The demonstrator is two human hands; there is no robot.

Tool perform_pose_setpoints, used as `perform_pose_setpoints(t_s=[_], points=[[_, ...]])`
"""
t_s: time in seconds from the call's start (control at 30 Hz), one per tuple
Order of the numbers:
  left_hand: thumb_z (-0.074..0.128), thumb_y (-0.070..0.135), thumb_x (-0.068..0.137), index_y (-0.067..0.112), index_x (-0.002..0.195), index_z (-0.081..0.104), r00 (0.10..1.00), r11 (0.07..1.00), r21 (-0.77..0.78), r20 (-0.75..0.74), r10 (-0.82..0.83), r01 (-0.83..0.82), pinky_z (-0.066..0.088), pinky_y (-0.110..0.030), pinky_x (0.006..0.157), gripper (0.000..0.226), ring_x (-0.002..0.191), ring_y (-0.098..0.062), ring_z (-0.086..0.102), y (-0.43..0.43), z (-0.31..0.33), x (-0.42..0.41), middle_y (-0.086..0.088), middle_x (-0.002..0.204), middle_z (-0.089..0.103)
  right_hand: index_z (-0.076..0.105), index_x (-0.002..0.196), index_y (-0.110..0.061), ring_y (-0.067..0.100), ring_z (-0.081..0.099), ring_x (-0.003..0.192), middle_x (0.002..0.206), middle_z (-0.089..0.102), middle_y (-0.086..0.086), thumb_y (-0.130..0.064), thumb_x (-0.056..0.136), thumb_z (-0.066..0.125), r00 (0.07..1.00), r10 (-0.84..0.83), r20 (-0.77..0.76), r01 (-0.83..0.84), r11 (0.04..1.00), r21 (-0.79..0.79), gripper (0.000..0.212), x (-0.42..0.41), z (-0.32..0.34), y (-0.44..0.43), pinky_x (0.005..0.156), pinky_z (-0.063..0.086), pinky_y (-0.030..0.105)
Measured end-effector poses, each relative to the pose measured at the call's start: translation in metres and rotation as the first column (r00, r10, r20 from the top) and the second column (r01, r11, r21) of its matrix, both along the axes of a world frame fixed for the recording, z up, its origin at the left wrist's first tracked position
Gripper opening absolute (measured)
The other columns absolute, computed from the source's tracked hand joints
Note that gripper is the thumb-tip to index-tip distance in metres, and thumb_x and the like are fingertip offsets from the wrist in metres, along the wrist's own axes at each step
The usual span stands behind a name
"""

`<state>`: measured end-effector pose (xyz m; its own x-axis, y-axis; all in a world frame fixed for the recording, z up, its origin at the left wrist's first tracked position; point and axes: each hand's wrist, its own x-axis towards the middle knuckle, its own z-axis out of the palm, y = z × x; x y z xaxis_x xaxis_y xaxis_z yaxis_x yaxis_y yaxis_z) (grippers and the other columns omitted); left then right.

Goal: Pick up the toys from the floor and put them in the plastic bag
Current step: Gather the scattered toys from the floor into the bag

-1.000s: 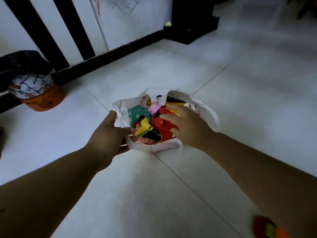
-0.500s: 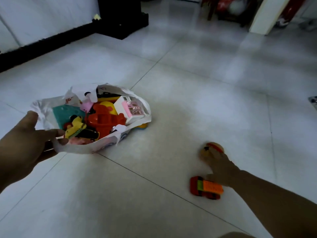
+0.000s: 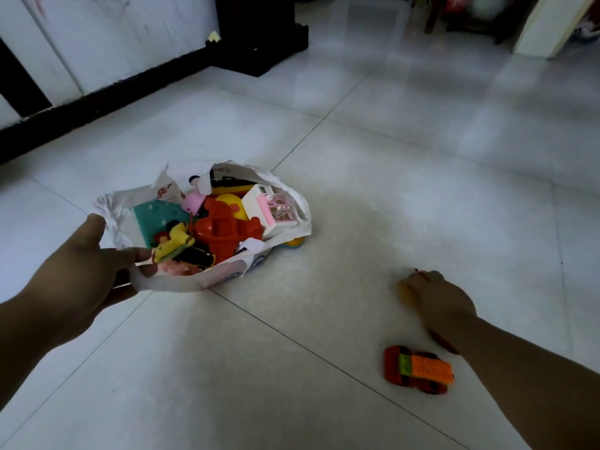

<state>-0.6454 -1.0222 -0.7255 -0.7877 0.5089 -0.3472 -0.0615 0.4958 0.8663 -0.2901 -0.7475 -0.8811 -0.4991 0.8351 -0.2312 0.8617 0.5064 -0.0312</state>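
**Container:** white plastic bag point(image 3: 168, 282) on tiled floor point(image 3: 357, 190), left of centre, mouth open.

**Contents, largest first:**
- red moulded toy point(image 3: 224, 230) in the middle
- teal panel point(image 3: 156, 219) at left
- white-and-pink toy house point(image 3: 271, 209) against the right rim
- yellow ball point(image 3: 230, 204) behind the red toy
- yellow figure point(image 3: 173, 243) at front
- pink figure point(image 3: 193, 203) at back

**Hands:**
- L hand point(image 3: 84, 264) grasps the bag's near-left rim, thumb raised, fingers curled under the edge. Forearm enters from lower left.
- R hand point(image 3: 435, 300) is down at floor level, well to the right of the bag. Fingers are curled over a small tan-and-red toy point(image 3: 404, 292), which is mostly hidden, so type can't be told. Forearm enters from lower right.

**Surroundings:**
- black skirting point(image 3: 97, 99) runs along the white wall, upper left
- dark furniture base point(image 3: 259, 37) stands at top centre
- block car point(image 3: 418, 370), orange, red and green, lies on the floor beside the R forearm, untouched and well apart from the bag
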Motion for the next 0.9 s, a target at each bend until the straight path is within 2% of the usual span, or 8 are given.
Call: perform_pose_setpoints(t_s=[0.07, 0.17, 0.3, 0.4, 0.53, 0.63, 0.77, 0.9], points=[[0.047, 0.001, 0.095, 0.047, 0.076, 0.041, 1.0, 1.0, 0.014, 0.019, 0.003, -0.003, 0.051, -0.02, 0.04, 0.05, 0.064, -0.019, 0.069, 0.001, 0.004, 0.001, -0.003, 0.09, 0.066, 0.05, 0.135, -0.022, 0.041, 0.059, 0.106, 0.136, 0.048, 0.018, -0.028, 0.092, 0.059, 0.966, 0.095, -0.239, -0.079, 0.994, 0.076, 0.045, -0.012, 0.008, -0.007, 0.086, 0.051, 0.044], [0.051, 0.0, 0.092, 0.042, 0.095, 0.047, 0.998, 0.999, 0.041, 0.065, 0.012, -0.015, 0.055, -0.032, 0.059, 0.042, 0.078, -0.026, 0.066, 0.003, 0.009, 0.006, -0.007, 0.095, 0.066, 0.06, 0.113, -0.021, 0.035, 0.066, 0.062, 0.102, 0.064, 0.019, -0.014, 0.069, 0.078, 0.788, 0.375, -0.488, -0.246, 0.918, 0.31, 0.047, -0.053, 0.033, -0.027, 0.049, 0.053, 0.034], [0.056, 0.003, 0.091, 0.028, 0.139, 0.037, 0.997, 0.999, 0.037, 0.081, 0.011, -0.014, 0.055, -0.04, 0.075, 0.057, 0.083, -0.028, 0.068, 0.003, 0.015, 0.011, -0.01, 0.103, 0.069, 0.058, 0.106, -0.02, 0.024, 0.065, 0.071, 0.095, 0.065, 0.011, -0.024, 0.079, 0.057, 0.434, 0.645, -0.629, -0.404, 0.763, 0.504, 0.027, -0.137, 0.085, -0.066, 0.059, 0.049, 0.019], [0.057, 0.001, 0.09, 0.042, 0.101, 0.052, 0.995, 0.999, 0.027, 0.097, 0.029, -0.032, 0.052, -0.048, 0.089, 0.043, 0.083, -0.027, 0.069, 0.002, 0.022, 0.014, -0.01, 0.103, 0.07, 0.068, 0.106, -0.016, 0.024, 0.064, 0.082, 0.097, 0.065, 0.009, -0.02, 0.081, 0.059, 0.326, 0.715, -0.618, -0.544, 0.677, 0.496, 0.027, -0.202, 0.104, -0.086, 0.061, 0.052, 0.023], [0.059, 0.001, 0.089, 0.041, 0.083, 0.047, 0.992, 0.998, 0.028, 0.116, 0.046, -0.05, 0.054, -0.048, 0.09, 0.043, 0.086, -0.027, 0.07, 0.002, 0.027, 0.015, -0.008, 0.103, 0.069, 0.073, 0.08, -0.014, 0.021, 0.063, 0.072, 0.082, 0.066, 0.004, -0.005, 0.068, 0.075, 0.39, 0.82, -0.419, -0.708, 0.558, 0.433, 0.015, -0.286, 0.104, -0.093, 0.059, 0.048, 0.023], [0.06, 0.003, 0.089, 0.036, 0.12, 0.051, 0.992, 0.997, 0.044, 0.116, 0.053, -0.058, 0.055, -0.047, 0.088, 0.046, 0.083, -0.025, 0.072, 0.003, 0.025, 0.008, -0.004, 0.1, 0.073, 0.059, 0.121, -0.021, 0.03, 0.06, 0.096, 0.115, 0.059, 0.009, -0.016, 0.093, 0.046, 0.538, 0.706, -0.46, -0.728, 0.665, 0.169, 0.031, -0.32, 0.103, -0.104, 0.067, 0.043, 0.027], [0.06, 0.004, 0.089, 0.033, 0.132, 0.043, 0.988, 0.996, 0.062, 0.14, 0.06, -0.069, 0.054, -0.044, 0.087, 0.054, 0.077, -0.022, 0.071, 0.003, 0.021, 0.007, -0.004, 0.094, 0.075, 0.015, 0.15, -0.03, 0.021, 0.05, 0.075, 0.105, 0.058, 0.011, -0.013, 0.095, 0.043, 0.552, 0.747, -0.37, -0.787, 0.613, 0.062, 0.063, -0.33, 0.084, -0.116, 0.047, 0.027, 0.025], [0.061, 0.002, 0.088, 0.032, 0.114, 0.052, 0.987, 0.995, 0.062, 0.141, 0.072, -0.081, 0.055, -0.041, 0.083, 0.041, 0.076, -0.022, 0.069, 0.002, 0.02, 0.006, -0.01, 0.102, 0.072, -0.002, 0.151, -0.028, 0.032, 0.039, 0.128, 0.152, 0.025, 0.014, -0.019, 0.091, 0.05, 0.5, 0.79, -0.355, -0.838, 0.545, 0.033, 0.08, -0.345, 0.07, -0.12, 0.092, 0.046, 0.043]])
